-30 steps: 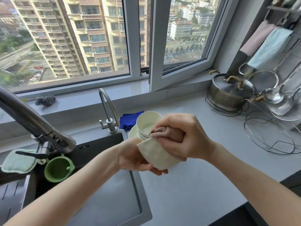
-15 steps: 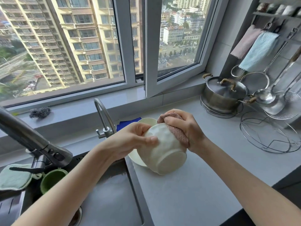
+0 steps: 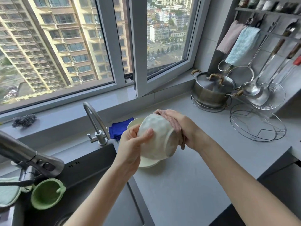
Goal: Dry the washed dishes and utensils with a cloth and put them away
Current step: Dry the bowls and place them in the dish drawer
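In the head view, the left hand (image 3: 131,145) gripped a cream dimpled ceramic bowl (image 3: 157,137), held in the air above the grey tabletop (image 3: 187,180) and tipped so that its foot ring faced the camera. The thumb lay pressed across the bowl's outer wall; the other fingers were hidden behind it. The right hand (image 3: 184,127) pressed a pink ribbed cloth (image 3: 175,126) against the bowl's far side, its fingers curled over the cloth and close together. Just below the bowl, a stack of cream dishes (image 3: 149,163) sat on the tabletop at the edge of the dark sink (image 3: 97,162). A blue cloth (image 3: 118,129) lay behind the stack, beside a small curved steel tap (image 3: 96,121). A lidded steel pot (image 3: 211,91) stood well apart at the back right.
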The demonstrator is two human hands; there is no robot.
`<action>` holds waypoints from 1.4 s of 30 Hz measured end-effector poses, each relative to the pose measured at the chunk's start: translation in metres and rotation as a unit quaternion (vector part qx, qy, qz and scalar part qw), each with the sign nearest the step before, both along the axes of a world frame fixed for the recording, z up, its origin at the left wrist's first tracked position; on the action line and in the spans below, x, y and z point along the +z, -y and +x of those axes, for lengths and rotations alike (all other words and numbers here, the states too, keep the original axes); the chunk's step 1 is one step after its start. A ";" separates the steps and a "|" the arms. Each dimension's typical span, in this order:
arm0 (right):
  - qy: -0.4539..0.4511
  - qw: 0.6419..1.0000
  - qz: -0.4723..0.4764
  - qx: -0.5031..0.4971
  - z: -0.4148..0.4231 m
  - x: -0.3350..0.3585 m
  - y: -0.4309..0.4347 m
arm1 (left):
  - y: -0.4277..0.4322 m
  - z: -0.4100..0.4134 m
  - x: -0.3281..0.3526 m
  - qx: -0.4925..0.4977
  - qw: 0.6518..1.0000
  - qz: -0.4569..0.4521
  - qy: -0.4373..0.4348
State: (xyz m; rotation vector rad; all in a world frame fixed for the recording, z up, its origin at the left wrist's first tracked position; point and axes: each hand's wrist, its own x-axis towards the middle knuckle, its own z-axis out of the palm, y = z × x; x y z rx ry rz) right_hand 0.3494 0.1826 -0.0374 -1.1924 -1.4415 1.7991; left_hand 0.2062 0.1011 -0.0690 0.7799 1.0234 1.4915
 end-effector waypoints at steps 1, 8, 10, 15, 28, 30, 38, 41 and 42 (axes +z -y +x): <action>-0.068 0.995 -0.076 -0.011 0.001 -0.001 0.002 | -0.001 -0.002 0.001 0.000 1.000 0.007 0.012; -0.177 0.942 -0.105 -0.263 -0.029 -0.040 0.032 | -0.011 0.012 -0.006 0.113 0.983 -0.057 0.132; -0.141 0.933 0.012 -0.330 -0.041 -0.046 0.045 | -0.012 0.020 -0.006 0.120 0.978 -0.071 0.158; 0.071 0.866 0.368 -0.330 -0.047 -0.055 0.059 | -0.007 0.017 0.001 0.079 0.977 -0.096 0.173; 0.235 0.647 0.678 -0.257 0.017 -0.082 0.093 | 0.010 0.013 0.016 -0.113 0.906 -0.246 0.325; 0.096 0.746 0.571 -0.330 0.023 -0.072 0.111 | 0.009 0.021 0.011 -0.154 0.899 -0.237 0.335; -0.159 0.896 -0.029 -0.414 0.105 -0.028 0.138 | -0.001 0.081 -0.007 -0.357 0.884 -0.151 0.261; -0.165 0.913 -0.112 -0.356 0.155 -0.018 0.154 | -0.002 0.118 -0.002 -0.524 0.815 -0.071 0.237; -0.154 0.913 -0.105 -0.363 0.171 -0.017 0.161 | 0.002 0.134 -0.004 -0.538 0.818 -0.037 0.200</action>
